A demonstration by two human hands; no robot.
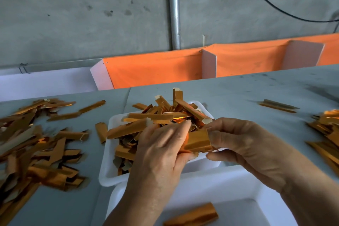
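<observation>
Nearest, a second white tray (220,180) holds one gold strip (192,215). Just above the heaped tray (105,176), both hands grip a folded piece (197,141) of shiny orange-gold foil card. The left hand (161,145) curls its fingers round one end, and the right hand (244,145) pinches the other between thumb and fingers. Loose piles (36,145) of similar strips flank that tray on the grey table (238,93). Beyond it hang orange cloth bins (156,68), then a concrete wall (91,14) with a metal pipe (174,9).
</observation>
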